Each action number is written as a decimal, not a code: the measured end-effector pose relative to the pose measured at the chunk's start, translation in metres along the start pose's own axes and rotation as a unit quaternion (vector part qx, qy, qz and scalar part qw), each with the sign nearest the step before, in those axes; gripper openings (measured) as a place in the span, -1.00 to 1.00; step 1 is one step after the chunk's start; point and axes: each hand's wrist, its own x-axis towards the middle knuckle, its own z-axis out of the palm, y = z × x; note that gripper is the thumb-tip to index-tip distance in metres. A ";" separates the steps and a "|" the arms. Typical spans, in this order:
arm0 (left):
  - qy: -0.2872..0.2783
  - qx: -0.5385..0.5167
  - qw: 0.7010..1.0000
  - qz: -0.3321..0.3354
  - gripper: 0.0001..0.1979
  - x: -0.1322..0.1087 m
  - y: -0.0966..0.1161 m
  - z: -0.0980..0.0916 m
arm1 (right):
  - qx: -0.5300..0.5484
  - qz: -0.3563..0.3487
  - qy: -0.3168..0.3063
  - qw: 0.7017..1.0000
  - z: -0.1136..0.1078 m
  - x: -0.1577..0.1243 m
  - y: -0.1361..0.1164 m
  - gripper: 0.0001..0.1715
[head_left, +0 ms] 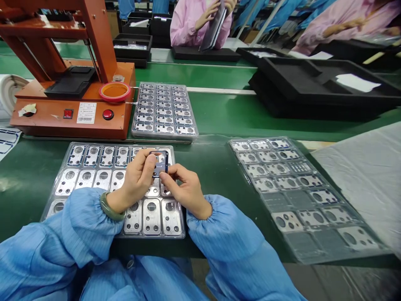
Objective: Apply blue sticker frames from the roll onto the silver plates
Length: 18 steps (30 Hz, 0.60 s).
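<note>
Between my two hands is a small dark-blue rectangular plate (161,165) with a large round hole near its top. My left hand (140,173) pinches it along the left edge, with a green bangle at the wrist. The thumb and fingers of my right hand (185,187) grip its lower right corner. Right below both hands lies a clear plastic tray (67,200) with rows of silver metal plates (151,215), each with a round window and small holes. My wrists and hands hide part of its middle rows.
An orange press (70,121) stands at the back left, a roll of tape (115,91) on it. Beside it sits a stack of filled trays (165,110). A partly filled tray (277,196) lies right. Black foam trays (313,90) are stacked behind; co-workers in pink sit across.
</note>
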 end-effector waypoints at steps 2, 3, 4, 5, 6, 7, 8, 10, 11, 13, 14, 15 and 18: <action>-0.004 -0.002 1.000 0.006 -0.75 -0.001 0.001 0.000 | -0.016 -0.014 0.000 1.000 -0.001 0.000 0.000 -0.75; -0.006 -0.001 1.000 0.009 -0.75 -0.001 0.001 0.000 | -0.024 -0.024 0.005 0.999 -0.001 0.000 0.000 -0.76; -0.007 -0.002 1.000 0.012 -0.75 -0.001 0.001 0.000 | -0.030 -0.037 0.017 0.999 -0.001 0.000 0.000 -0.79; -0.010 -0.002 1.000 0.015 -0.75 -0.001 0.002 0.000 | -0.032 -0.051 0.036 0.998 -0.001 0.000 0.001 -0.84; -0.012 0.000 1.000 0.020 -0.75 -0.001 0.002 0.000 | -0.030 -0.062 0.057 0.996 -0.002 0.000 0.002 -0.89; -0.014 0.003 1.000 0.027 -0.76 -0.001 0.002 0.000 | -0.024 -0.071 0.078 0.994 -0.002 -0.001 0.003 -0.89; -0.015 0.009 0.999 0.037 -0.76 -0.001 0.003 0.000 | -0.017 -0.078 0.096 0.992 -0.002 -0.001 0.004 -0.84; -0.017 0.031 0.998 0.059 -0.76 0.000 0.004 0.000 | -0.006 -0.086 0.121 0.989 -0.002 -0.002 0.005 -0.74; -0.020 0.044 0.996 0.069 -0.77 0.000 0.005 0.000 | -0.006 -0.088 0.129 0.988 -0.002 -0.002 0.005 -0.72; -0.029 0.067 0.993 0.089 -0.77 0.001 0.006 0.000 | -0.018 -0.093 0.141 0.985 -0.003 -0.002 0.005 -0.72; -0.035 0.076 0.991 0.100 -0.77 0.001 0.006 0.000 | -0.025 -0.096 0.145 0.984 -0.003 -0.002 0.005 -0.73; -0.041 0.084 0.990 0.109 -0.78 0.001 0.007 0.000 | -0.032 -0.099 0.147 0.984 -0.004 -0.002 0.004 -0.74; -0.058 0.097 0.984 0.137 -0.80 0.002 0.007 0.000 | -0.041 -0.115 0.147 0.982 -0.004 -0.001 0.002 -0.76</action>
